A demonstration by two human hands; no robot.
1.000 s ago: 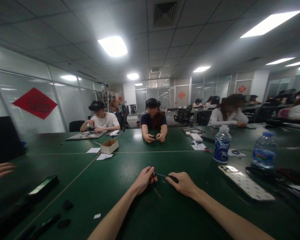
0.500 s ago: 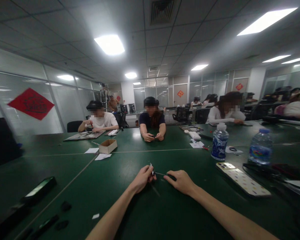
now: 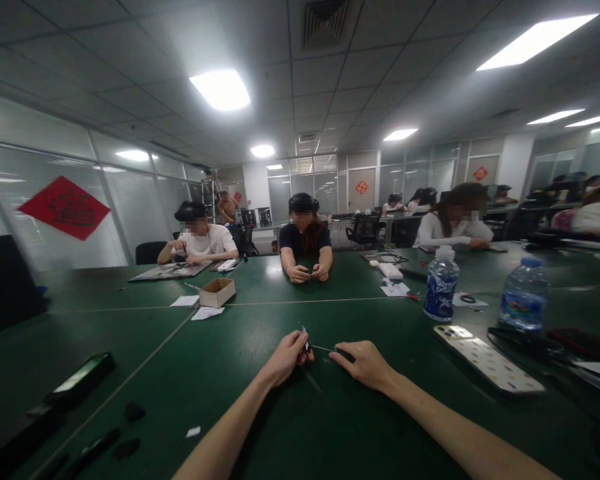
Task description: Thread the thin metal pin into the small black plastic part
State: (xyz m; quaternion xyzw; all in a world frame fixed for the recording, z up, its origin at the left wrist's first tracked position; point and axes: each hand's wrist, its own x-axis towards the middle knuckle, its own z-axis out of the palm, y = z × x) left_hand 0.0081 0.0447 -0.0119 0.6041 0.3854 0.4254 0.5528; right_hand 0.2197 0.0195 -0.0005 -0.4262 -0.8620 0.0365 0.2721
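Observation:
Over the green table, my left hand (image 3: 286, 359) is closed around a small black-and-white piece (image 3: 307, 343), gripped between thumb and fingers and partly hidden by them. My right hand (image 3: 363, 362) is a little to the right, its thumb and index finger closed on a thin metal rod (image 3: 323, 347). The rod reaches leftward to the small piece; whether its tip touches cannot be made out. Whatever handle the rod has is hidden in my right hand.
To the right lie a phone in a patterned case (image 3: 487, 360), a blue-labelled bottle (image 3: 441, 283) and a water bottle (image 3: 524, 293). An open cardboard box (image 3: 217, 293) stands ahead left. Dark items and a white scrap (image 3: 193, 432) lie nearer left. Co-workers sit across the table.

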